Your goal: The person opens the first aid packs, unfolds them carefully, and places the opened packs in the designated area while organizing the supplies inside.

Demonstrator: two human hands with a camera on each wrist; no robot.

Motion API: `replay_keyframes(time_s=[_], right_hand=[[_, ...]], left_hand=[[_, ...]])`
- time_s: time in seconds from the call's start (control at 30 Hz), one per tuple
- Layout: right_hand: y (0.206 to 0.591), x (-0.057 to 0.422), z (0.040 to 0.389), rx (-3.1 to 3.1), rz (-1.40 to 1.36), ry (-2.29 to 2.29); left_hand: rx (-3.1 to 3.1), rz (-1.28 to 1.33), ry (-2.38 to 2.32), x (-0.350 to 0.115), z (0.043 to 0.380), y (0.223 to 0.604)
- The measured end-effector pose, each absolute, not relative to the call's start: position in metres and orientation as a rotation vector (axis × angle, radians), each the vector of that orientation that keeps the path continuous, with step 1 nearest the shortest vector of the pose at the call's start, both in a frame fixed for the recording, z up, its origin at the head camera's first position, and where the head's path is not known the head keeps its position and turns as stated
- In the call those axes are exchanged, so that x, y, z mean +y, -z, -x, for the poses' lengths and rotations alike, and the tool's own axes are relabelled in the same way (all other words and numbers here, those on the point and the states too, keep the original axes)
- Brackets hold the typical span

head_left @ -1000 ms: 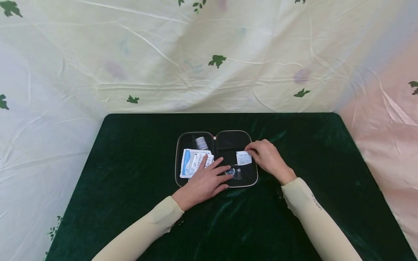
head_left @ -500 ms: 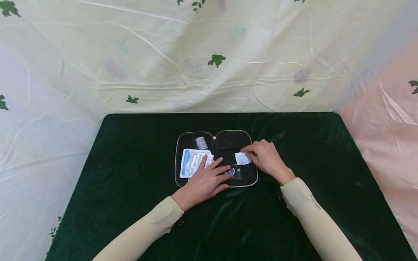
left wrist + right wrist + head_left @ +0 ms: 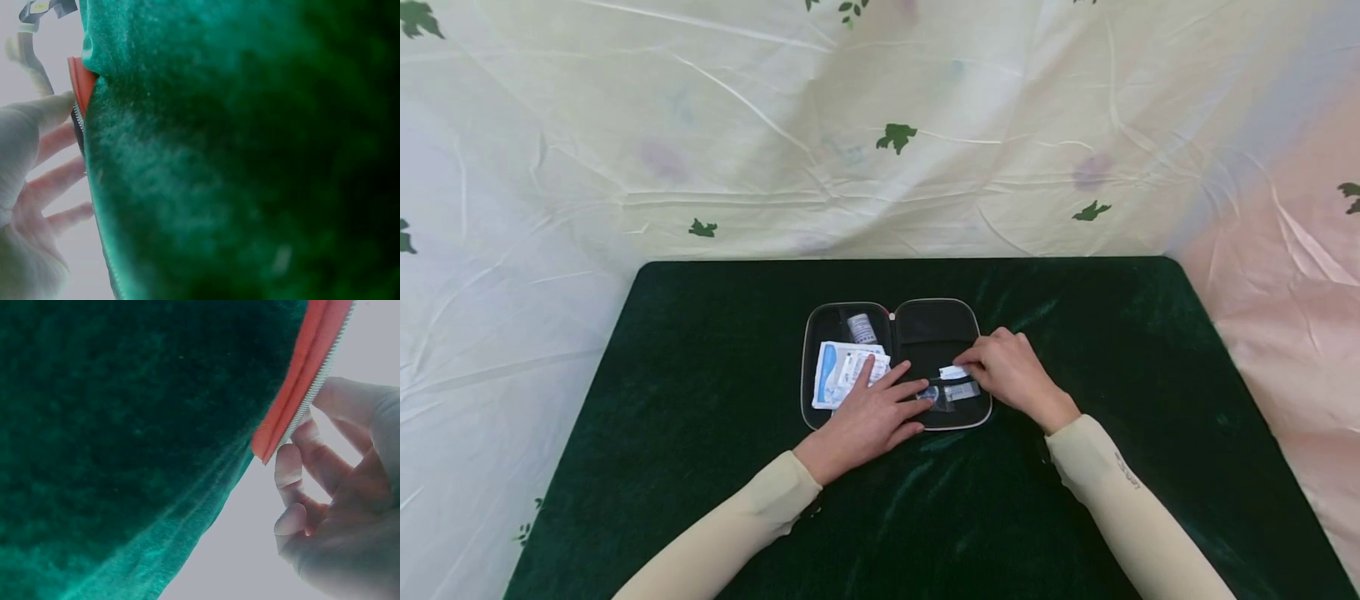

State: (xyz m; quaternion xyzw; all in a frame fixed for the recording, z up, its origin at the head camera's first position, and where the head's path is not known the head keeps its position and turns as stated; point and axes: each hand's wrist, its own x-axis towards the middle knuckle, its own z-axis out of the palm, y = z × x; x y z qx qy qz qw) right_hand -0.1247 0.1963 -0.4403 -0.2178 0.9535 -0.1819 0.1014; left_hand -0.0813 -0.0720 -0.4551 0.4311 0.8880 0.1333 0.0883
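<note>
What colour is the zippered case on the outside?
Orange-red; the zippered case shows it best in the right wrist view.

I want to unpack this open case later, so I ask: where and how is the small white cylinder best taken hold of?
Probably by its middle, pinched across its narrow width from above: the small white cylinder looks rounded, no packet lies over its middle, and its near end lies close to the large packet, leaving little room there.

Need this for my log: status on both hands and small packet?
Left hand spread over open case. Right hand pinching small white packet, dark band across it. No obstruction seen.
</note>
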Motion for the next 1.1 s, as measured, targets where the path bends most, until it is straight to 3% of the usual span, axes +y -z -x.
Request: replay_keyframes(time_s=[1.1], right_hand=[[0.443,0.199,0.104,2.797,0.613,0.546]], left_hand=[[2.653,-1.279,-0.405,-0.072,0.080,0.457]])
